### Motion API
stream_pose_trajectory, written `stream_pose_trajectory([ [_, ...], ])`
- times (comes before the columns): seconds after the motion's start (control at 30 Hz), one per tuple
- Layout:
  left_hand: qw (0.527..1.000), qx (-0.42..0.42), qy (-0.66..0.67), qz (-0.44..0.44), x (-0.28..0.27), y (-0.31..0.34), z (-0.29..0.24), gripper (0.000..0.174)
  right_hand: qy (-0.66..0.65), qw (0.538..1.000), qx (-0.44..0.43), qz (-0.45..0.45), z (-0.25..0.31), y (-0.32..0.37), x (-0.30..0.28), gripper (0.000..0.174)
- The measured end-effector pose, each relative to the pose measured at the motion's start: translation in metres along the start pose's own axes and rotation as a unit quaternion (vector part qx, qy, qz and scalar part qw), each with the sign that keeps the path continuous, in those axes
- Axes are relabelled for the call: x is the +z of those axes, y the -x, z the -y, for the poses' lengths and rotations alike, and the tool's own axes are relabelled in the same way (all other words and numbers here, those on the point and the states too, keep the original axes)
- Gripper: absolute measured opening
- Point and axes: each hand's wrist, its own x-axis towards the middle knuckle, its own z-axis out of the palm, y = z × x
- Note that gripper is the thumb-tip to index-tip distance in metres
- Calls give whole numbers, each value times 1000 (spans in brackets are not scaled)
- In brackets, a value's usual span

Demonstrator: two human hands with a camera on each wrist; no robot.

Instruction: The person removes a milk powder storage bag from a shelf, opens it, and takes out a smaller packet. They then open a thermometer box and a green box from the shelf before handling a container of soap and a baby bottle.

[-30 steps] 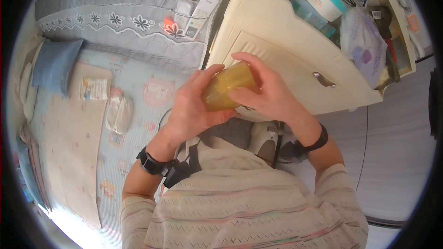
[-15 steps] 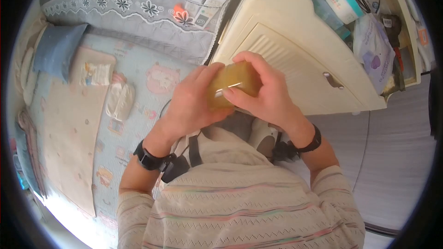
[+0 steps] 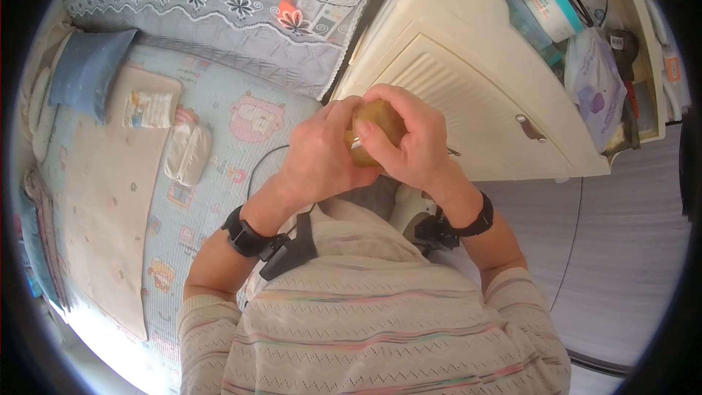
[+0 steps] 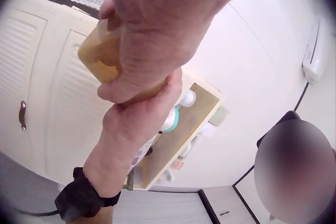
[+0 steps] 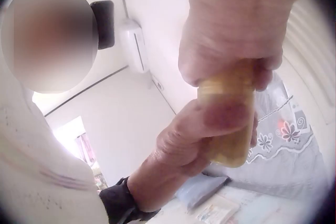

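Observation:
Both hands hold a translucent yellow jar (image 3: 382, 113) in front of the chest. My left hand (image 3: 318, 150) is wrapped round its body, and the jar's rounded end (image 5: 231, 153) sticks out past those fingers in the right wrist view. At the other end, my right hand (image 3: 420, 135) grips the jar's top, its thumb laid across the near side in the head view. The left wrist view shows the yellow body (image 4: 100, 58) emerging from the left fingers. Much of the jar's top is hidden under the right palm.
A cream cabinet (image 3: 468, 88) stands ahead, its top tray holding a teal-lidded tub (image 3: 548, 4) and a plastic bag (image 3: 596, 91). At left lies a bed with a patterned sheet (image 3: 212, 153), a blue pillow (image 3: 91, 73), a packet (image 3: 146, 110) and a white bundle (image 3: 188, 153).
The jar has turned from lying slanted with its side showing to pointing more end-on. The right hand has closed further over its top, covering more of it. The head view has shifted slightly.

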Motion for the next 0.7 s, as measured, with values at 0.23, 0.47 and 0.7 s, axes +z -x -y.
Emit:
stream_pose_trajectory([
  [0.23,991,-102,91,11,-9,8,9,74,-212,967,136,-45,0,-11,-40,20],
  [0.47,994,-14,99,-35,-24,0,0,75,-308,940,147,-3,14,-8,-32,26],
  [0.7,991,-33,126,-18,-22,0,-1,75,-211,971,112,9,20,-9,-32,31],
])
